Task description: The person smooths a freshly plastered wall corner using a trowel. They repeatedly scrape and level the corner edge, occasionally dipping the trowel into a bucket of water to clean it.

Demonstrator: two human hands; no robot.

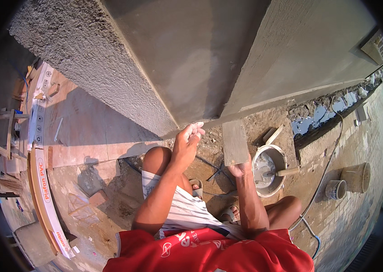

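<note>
My left hand [190, 138], its pale-smeared fingers curled, is raised just in front of the base of the grey plastered column [187, 59]; what it holds, if anything, I cannot make out. My right hand [240, 167] grips the lower end of a flat, rectangular grey board [233, 139], which stands out toward the wall's foot. Just right of that hand sits a round metal bucket [264, 183] with pale wet mix in it and a wooden handle [287, 171] lying over its rim.
Long white boxes [46, 190] and wooden slats [1, 136] lie at the left, beside pink boards [82, 127]. At the right are two buckets [353, 177], a hose [322, 190], a trench with water [313, 119] and paving [359, 136]. The rough wall edge [87, 63] overhangs at upper left.
</note>
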